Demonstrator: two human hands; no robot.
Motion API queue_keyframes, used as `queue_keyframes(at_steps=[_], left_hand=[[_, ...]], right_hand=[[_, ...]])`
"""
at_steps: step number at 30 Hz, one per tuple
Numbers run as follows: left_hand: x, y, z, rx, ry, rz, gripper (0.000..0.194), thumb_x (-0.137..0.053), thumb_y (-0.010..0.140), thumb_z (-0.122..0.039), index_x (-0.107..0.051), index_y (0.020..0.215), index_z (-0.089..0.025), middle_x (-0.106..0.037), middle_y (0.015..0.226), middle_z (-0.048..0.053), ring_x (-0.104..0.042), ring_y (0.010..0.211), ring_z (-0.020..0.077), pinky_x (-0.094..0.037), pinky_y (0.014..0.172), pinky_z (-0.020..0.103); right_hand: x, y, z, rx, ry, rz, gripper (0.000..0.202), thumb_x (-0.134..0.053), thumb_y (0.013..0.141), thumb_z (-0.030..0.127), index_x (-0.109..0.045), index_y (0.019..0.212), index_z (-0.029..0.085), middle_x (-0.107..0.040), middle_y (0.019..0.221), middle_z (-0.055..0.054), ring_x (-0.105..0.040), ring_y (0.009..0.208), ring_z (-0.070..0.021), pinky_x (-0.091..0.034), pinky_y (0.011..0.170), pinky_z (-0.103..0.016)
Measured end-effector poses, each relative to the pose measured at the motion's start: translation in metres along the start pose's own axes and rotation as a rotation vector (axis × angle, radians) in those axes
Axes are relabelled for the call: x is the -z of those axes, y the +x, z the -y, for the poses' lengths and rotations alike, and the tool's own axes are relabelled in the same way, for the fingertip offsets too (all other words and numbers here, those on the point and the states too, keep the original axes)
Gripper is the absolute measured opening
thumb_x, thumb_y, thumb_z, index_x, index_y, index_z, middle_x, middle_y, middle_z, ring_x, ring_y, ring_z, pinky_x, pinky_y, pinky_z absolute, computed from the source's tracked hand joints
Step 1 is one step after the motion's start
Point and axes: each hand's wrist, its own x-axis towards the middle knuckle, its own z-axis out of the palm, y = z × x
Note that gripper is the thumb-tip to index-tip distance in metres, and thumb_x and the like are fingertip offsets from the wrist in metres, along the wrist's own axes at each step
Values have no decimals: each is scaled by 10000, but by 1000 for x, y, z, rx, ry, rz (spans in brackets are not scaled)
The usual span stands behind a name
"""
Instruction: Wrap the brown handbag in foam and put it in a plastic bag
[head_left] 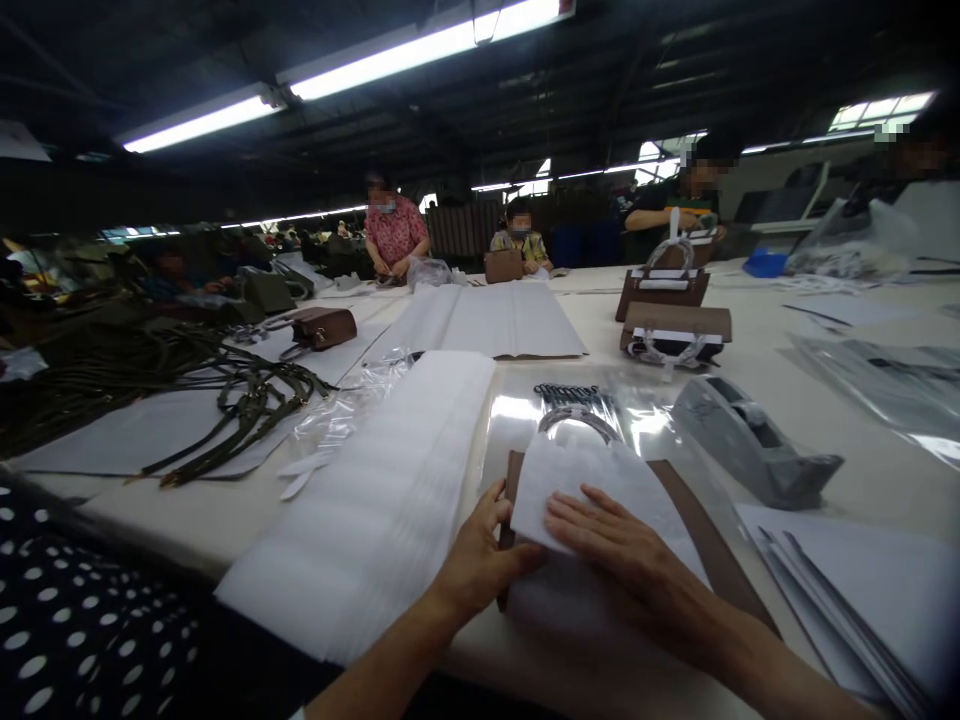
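Note:
A brown handbag (pixel 697 530) lies flat on the table in front of me, wrapped in white foam sheet (pixel 577 480), with its metal handle (pixel 579 418) at the far end. My left hand (pixel 480 560) grips the bag's left edge and the foam sheet's corner. My right hand (pixel 619 550) lies flat on top of the foam sheet, fingers spread, pressing it down. Clear plastic film (pixel 645 415) lies under and beyond the bag.
A stack of white foam sheets (pixel 375 510) lies to my left. A grey tape dispenser (pixel 750 440) stands to the right, papers (pixel 862 590) nearer. Dark straps (pixel 225 410) cover the left table. More brown bags (pixel 675 330) and several seated workers are farther back.

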Motion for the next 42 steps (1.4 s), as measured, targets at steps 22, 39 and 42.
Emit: queue_keyframes(at_steps=[22,39,42], left_hand=[[-14,-7,16,160,-110,-116,168,-524,772,-312,-397,741,-206,-383,640,-65,-349,572,78,-283,517,177],[-21,-24,6,187,-9,-164,326,-533,760,-509,-486,869,-205,-472,664,-41,-425,570,105,-326,493,191],[-23,-21,10,205,-39,-213,372,-556,730,-535,-494,900,-209,-513,718,-23,-457,619,122,-341,508,194]], right_hand=[[-11,1,12,67,-21,104,286,-388,895,159,-500,1158,164,-598,1075,-73,-519,979,-183,-420,812,-335],[18,-18,23,-139,69,-143,252,-427,889,192,-535,1117,188,-581,1062,-58,-512,1010,-168,-424,884,-330],[33,-67,33,-661,28,-551,153,-436,888,235,-574,926,180,-613,852,-34,-573,802,-129,-473,722,-247]])
